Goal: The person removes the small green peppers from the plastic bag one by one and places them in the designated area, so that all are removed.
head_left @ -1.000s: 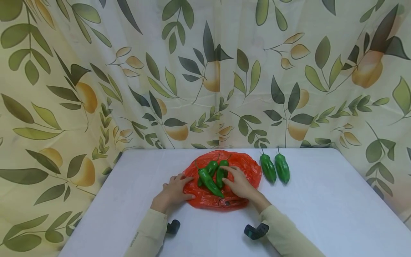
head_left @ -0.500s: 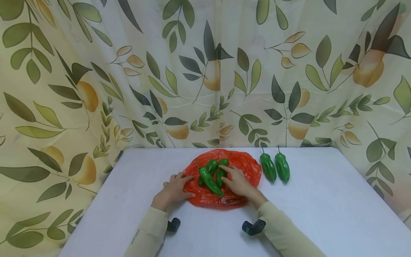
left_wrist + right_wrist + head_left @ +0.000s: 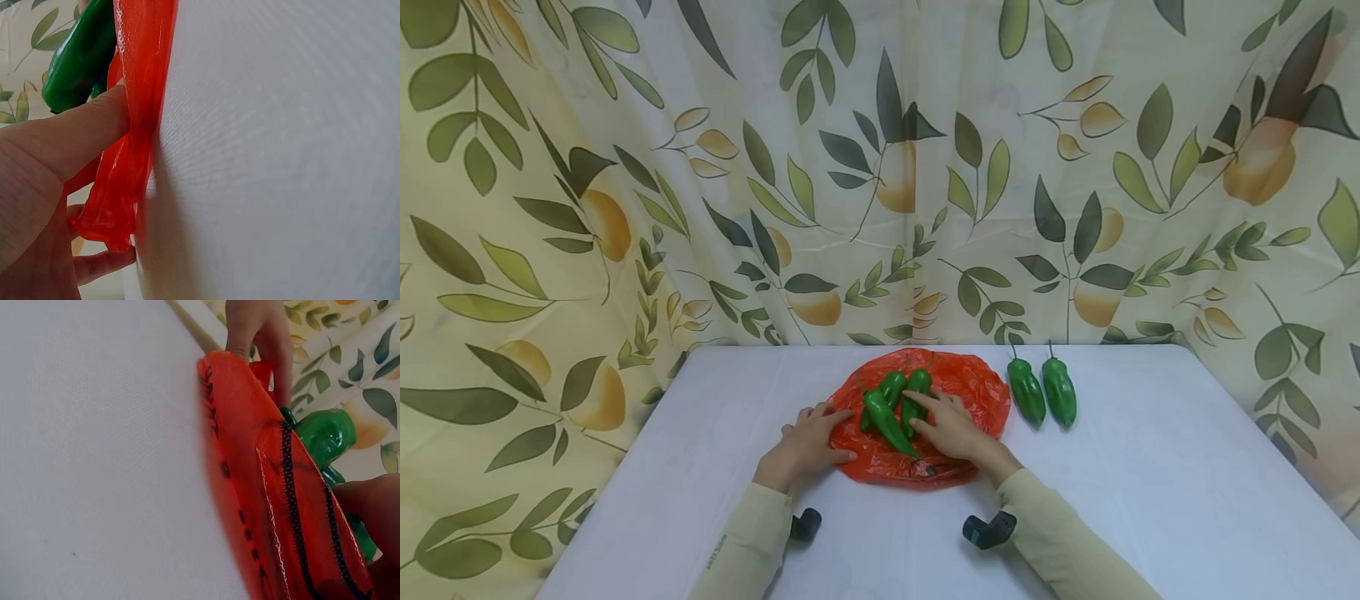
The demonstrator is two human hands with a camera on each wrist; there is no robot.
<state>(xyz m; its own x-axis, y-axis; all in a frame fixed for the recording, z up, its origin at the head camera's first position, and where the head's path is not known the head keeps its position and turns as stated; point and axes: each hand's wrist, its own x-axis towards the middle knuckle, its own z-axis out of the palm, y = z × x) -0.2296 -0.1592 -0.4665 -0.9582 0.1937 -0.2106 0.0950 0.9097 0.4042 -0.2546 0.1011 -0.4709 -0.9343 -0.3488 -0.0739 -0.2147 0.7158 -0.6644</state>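
Note:
A crumpled red plastic bag point(image 3: 973, 400) lies on the white table, with three glossy green peppers point(image 3: 883, 421) on it. My left hand point(image 3: 805, 442) grips the bag's left edge; in the left wrist view the thumb point(image 3: 94, 125) lies against the red film and the fingers are partly hidden by it. On the other side my right hand point(image 3: 951, 425) holds the rightmost pepper point(image 3: 917, 383), index finger across it and thumb beside its lower part. In the right wrist view the bag's black-marked side point(image 3: 275, 475) hides part of that grip.
Two more green peppers point(image 3: 1026, 392) lie side by side on the table point(image 3: 1120, 500), right of the bag. Behind the table's far edge hangs a curtain point(image 3: 880, 183) printed with leaves and fruit. A black wrist device point(image 3: 988, 530) sits at the right sleeve.
My right hand has shifted slightly left, with the rightmost pepper moving left and the neighbouring peppers nudged the same way. The left hand stays in place at the bag.

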